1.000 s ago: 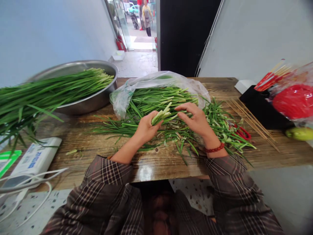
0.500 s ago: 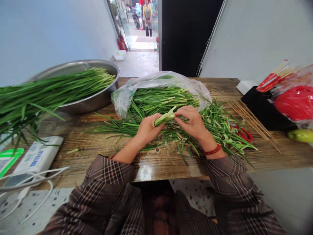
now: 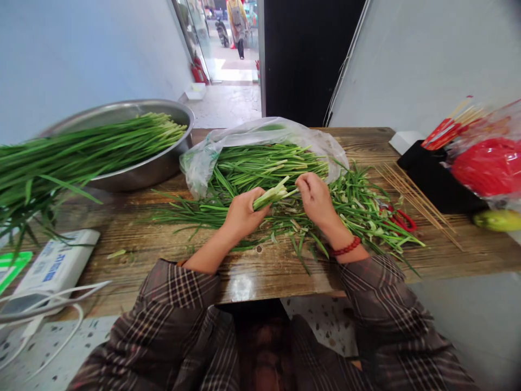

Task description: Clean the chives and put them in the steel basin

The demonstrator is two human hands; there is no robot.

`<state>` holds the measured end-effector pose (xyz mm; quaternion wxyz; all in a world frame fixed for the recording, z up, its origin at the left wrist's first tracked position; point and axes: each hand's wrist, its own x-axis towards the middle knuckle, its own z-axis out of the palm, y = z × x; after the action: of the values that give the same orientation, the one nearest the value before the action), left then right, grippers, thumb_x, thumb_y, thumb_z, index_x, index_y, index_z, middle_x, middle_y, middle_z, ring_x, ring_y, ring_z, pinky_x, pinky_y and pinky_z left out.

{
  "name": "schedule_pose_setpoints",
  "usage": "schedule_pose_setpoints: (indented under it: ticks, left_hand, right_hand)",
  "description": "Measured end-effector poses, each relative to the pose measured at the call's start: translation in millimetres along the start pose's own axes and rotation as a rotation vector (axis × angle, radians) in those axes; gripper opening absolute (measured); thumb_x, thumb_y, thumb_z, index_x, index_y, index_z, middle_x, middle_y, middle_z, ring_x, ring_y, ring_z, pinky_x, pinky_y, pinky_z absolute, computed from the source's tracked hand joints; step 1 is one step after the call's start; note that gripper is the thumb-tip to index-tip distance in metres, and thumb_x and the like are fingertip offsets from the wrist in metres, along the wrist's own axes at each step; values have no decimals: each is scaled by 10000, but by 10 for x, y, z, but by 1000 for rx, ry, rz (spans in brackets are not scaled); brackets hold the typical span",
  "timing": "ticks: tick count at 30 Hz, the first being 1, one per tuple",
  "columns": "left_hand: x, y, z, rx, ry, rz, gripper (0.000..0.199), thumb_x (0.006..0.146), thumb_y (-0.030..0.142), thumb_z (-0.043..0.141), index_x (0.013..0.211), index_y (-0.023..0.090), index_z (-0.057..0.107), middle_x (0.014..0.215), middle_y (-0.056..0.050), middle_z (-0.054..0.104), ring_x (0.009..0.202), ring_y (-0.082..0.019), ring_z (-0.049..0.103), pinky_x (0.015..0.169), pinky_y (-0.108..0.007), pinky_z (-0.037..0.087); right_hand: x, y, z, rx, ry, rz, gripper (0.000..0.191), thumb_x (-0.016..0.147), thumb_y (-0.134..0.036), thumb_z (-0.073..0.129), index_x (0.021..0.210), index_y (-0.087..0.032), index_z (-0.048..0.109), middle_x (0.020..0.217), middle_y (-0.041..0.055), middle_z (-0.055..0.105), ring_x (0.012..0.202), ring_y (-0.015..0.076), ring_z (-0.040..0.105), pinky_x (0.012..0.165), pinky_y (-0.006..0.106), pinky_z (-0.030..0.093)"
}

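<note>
My left hand (image 3: pixel 245 212) is wrapped round a small bunch of garlic chives (image 3: pixel 272 195), pale cut ends pointing right. My right hand (image 3: pixel 315 198), with a red bead bracelet at the wrist, is closed in a pinch just right of those ends. One chive stalk sticks out of the bunch to its fingertips. Behind both hands, more chives (image 3: pixel 268 163) lie in a clear plastic bag (image 3: pixel 199 168). Loose trimmings (image 3: pixel 362 209) are spread under and beside the right hand.
A steel basin (image 3: pixel 154 168) heaped with long chives stands at left, near a white power strip (image 3: pixel 61 260) with cables. Red-handled scissors (image 3: pixel 405 220), thin wooden skewers (image 3: pixel 419 201) and a black holder (image 3: pixel 442 182) are at right. A person (image 3: pixel 237 24) is outside the doorway.
My right hand has drawn slightly away from the bunch, its fingers more curled, with a stalk now stretching between. The left hand keeps its grip. The view has shifted slightly.
</note>
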<state>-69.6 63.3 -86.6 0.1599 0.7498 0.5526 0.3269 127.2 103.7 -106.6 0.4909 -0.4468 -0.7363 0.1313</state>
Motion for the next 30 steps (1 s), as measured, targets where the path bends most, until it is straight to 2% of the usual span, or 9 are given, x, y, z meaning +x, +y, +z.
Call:
schedule_pose_setpoints:
  ticks: [3,7,9,12,14,16,19,23,30]
  left_hand:
    - [6,-3,-31,-80,44,-9,187,824,302,531,691,170,526,649,36,525,634,-111,466,628,-230,367]
    - [9,-3,-55,-148,34,-17,225,832,322,512,668,168,524,647,27,532,637,-116,480,635,-237,390]
    - [10,0,-57,-156,26,-28,225,831,326,518,675,166,539,637,25,538,643,-123,492,639,-239,402]
    - [11,8,-57,-179,8,-30,204,831,324,527,718,163,580,645,18,564,677,-138,528,667,-242,428]
    - [10,13,-62,-202,-3,-23,194,830,316,532,741,159,604,660,10,586,705,-148,554,693,-246,444]
    - [9,14,-69,-219,-9,-21,198,833,320,538,753,156,616,665,6,596,713,-151,563,700,-246,451]
    - [5,4,-72,-229,-34,-26,226,831,366,565,769,154,614,652,17,579,672,-137,534,659,-237,437]
    - [8,-26,-53,-233,-55,-17,259,835,399,566,775,150,604,662,27,557,640,-118,491,624,-227,406]
    - [16,-55,-29,-203,-71,-7,264,840,390,555,761,144,609,662,25,542,644,-121,475,618,-231,389]
  right_hand:
    - [74,67,-236,25,50,52,153,923,-287,463,843,-211,569,772,29,606,747,173,547,719,314,423]
    - [120,28,-447,74,-83,16,218,917,-337,520,796,-209,649,728,16,632,705,167,573,701,322,429]
    - [119,-21,-440,34,-103,-80,211,907,-346,552,789,-220,674,806,35,671,814,193,608,800,358,440]
    - [99,-67,-335,-10,-158,-215,140,868,-335,627,961,-254,692,1052,55,691,1029,231,598,922,404,415]
    - [81,-65,-261,-9,-238,-249,149,867,-342,634,976,-257,690,1036,51,700,1001,227,603,902,401,416]
    - [67,-51,-216,2,-285,-238,144,884,-366,613,884,-246,693,894,40,709,869,208,608,842,384,418]
    - [57,-52,-199,31,-286,-199,203,898,-389,588,800,-241,687,797,31,701,773,191,591,807,375,412]
    - [29,-136,-131,131,-209,-134,202,895,-377,586,778,-240,678,820,25,708,813,186,605,827,366,426]
    - [-12,-81,68,516,28,324,225,862,-410,585,796,-200,630,748,-5,625,679,127,539,655,265,434]
